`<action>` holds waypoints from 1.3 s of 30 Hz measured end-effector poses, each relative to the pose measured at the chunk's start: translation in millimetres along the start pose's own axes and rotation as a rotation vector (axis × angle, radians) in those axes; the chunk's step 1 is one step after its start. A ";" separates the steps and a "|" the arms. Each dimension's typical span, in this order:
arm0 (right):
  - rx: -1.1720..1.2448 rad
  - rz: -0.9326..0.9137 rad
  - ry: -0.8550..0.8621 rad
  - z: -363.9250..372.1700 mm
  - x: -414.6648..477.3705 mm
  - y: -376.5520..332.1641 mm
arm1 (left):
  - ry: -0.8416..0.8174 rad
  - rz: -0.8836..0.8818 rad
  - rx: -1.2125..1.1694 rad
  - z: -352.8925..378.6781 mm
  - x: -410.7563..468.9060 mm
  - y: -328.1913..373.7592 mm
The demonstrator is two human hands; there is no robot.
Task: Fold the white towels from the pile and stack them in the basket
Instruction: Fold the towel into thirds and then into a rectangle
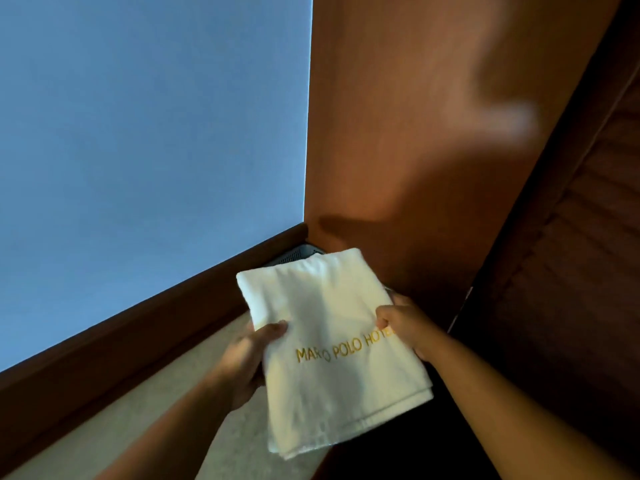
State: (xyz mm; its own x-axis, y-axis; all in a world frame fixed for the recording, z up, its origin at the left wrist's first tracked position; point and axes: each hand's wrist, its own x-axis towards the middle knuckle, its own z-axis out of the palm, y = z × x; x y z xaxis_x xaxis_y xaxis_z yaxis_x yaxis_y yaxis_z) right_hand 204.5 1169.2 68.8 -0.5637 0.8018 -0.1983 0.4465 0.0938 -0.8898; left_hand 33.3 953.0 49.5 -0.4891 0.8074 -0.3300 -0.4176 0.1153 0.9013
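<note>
The folded white towel (pixel 332 341) was held in the air between both hands, low in the view, over the corner where the wall met a wooden panel. The left hand (pixel 249 355) gripped its left edge, thumb on top and the fingers hidden beneath the cloth. The right hand (pixel 405 327) pinched the right edge with its fingers curled over, covering the end of the gold lettering (pixel 343 348). A crease also swallowed one letter of the first word. The towel's layers showed only at the lower edge; how many folds there were could not be told.

Just behind the towel's far edge a grey meshed edge (pixel 298 253) peeked out, the rest of it hidden, so what it belonged to was unclear. Beyond stood the pale blue wall (pixel 156 133) with a dark skirting board (pixel 138 317), and the orange-brown panel (pixel 398 133), smeared by a pale blur near its top. Beige floor (pixel 166 410) lay under the left forearm. Dark slatted wood (pixel 571 271) filled the right side, cut off by the frame.
</note>
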 end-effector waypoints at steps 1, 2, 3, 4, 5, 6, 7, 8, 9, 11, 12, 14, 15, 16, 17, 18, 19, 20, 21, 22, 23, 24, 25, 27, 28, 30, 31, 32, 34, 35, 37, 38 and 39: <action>-0.016 0.009 0.002 0.3 10.6 2.1 | -0.004 -0.006 0.030 -0.3 10.6 -1.2; -0.032 0.015 0.002 0.5 21.9 3.7 | -0.015 -0.017 0.051 0.1 21.0 -2.7; -0.051 0.015 0.000 1.4 37.7 5.5 | -0.019 -0.031 0.062 -0.3 35.2 -4.8; -0.072 0.010 0.008 1.2 51.6 7.2 | -0.014 -0.042 0.076 -1.2 48.3 -8.1; -0.098 0.008 0.014 1.1 66.9 8.5 | -0.004 -0.046 0.090 -0.6 62.7 -10.5; -0.124 0.004 0.010 0.9 82.7 9.0 | 0.008 -0.045 0.104 0.1 77.8 -13.6; -0.148 -0.002 -0.002 0.8 98.6 10.2 | 0.018 -0.042 0.111 2.3 92.2 -16.3; -0.172 -0.011 -0.023 0.1 119.0 11.1 | 0.031 -0.044 0.105 4.8 110.5 -19.1; -0.197 -0.020 -0.037 -0.3 139.0 12.1 | 0.042 -0.047 0.100 8.6 126.5 -20.8; -0.252 -0.037 -0.064 -0.1 183.8 13.3 | 0.072 -0.052 0.081 17.4 159.1 -19.9; -0.278 -0.051 -0.070 0.4 202.1 11.9 | 0.085 -0.052 0.075 21.5 172.5 -17.8; -0.340 -0.097 -0.075 0.6 246.8 8.2 | 0.125 -0.046 0.066 29.5 209.7 -11.5; -0.369 -0.121 -0.073 1.4 264.9 4.7 | 0.144 -0.032 0.060 32.0 225.0 -7.3; -0.392 -0.133 -0.069 2.5 281.7 0.2 | 0.164 -0.014 0.049 33.6 239.9 -3.7; -0.406 -0.144 -0.064 3.4 298.9 -3.8 | 0.185 0.004 0.042 35.2 253.8 -0.5; -0.418 -0.158 -0.065 4.4 320.3 -5.0 | 0.217 0.015 0.032 36.5 270.6 0.1; -0.427 -0.176 -0.068 5.7 339.1 -4.9 | 0.251 0.024 0.016 37.8 283.9 0.0; -0.442 -0.185 -0.076 7.2 355.4 -3.0 | 0.279 0.027 -0.007 39.6 295.0 -1.9; -0.465 -0.187 -0.085 9.6 370.4 1.5 | 0.305 0.030 -0.027 41.2 304.3 -5.2; -0.490 -0.187 -0.099 12.7 382.0 6.5 | 0.330 0.031 -0.038 42.5 310.5 -9.1; -0.523 -0.177 -0.121 16.3 391.5 13.8 | 0.352 0.029 -0.044 43.5 316.2 -14.6; -0.562 -0.166 -0.147 20.1 398.7 22.5 | 0.375 0.017 -0.045 43.4 321.0 -22.1; -0.605 -0.156 -0.178 24.1 405.6 33.0 | 0.394 -0.006 -0.047 43.3 326.2 -31.9; -0.676 -0.151 -0.256 30.2 408.0 52.9 | 0.418 -0.088 -0.041 40.6 328.3 -53.3; -0.717 -0.145 -0.300 31.5 408.0 63.4 | 0.419 -0.144 -0.037 38.2 327.6 -64.7; -0.827 -0.129 -0.357 32.8 406.9 84.6 | 0.399 -0.253 -0.001 32.7 323.3 -79.9; -0.868 -0.114 -0.346 33.7 407.6 94.1 | 0.395 -0.283 0.046 31.2 320.7 -82.3; -0.903 -0.097 -0.317 34.6 406.4 101.2 | 0.411 -0.282 0.134 30.3 319.4 -82.0; -0.988 -0.164 -0.224 38.6 400.5 113.0 | 0.513 -0.233 0.504 30.7 321.4 -72.8; -1.053 -0.288 -0.175 41.0 397.3 118.4 | 0.563 -0.212 0.770 34.9 324.5 -63.2; -1.093 -0.552 -0.157 45.0 389.3 126.0 | 0.606 -0.092 1.259 43.4 335.4 -47.4; -1.057 -0.647 -0.203 46.7 386.1 131.8 | 0.553 -0.015 1.382 44.8 343.9 -45.2; -1.017 -0.684 -0.288 47.6 381.9 137.6 | 0.441 0.022 1.451 45.4 353.1 -47.0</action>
State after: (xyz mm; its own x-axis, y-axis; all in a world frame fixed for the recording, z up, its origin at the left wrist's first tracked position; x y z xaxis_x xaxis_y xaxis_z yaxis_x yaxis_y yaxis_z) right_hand 17.6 1460.2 -148.9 -0.9642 0.2647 -0.0188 0.2644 0.9522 -0.1530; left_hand -85.1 1258.9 -96.6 -0.7778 0.6146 -0.1311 0.5574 0.7710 0.3079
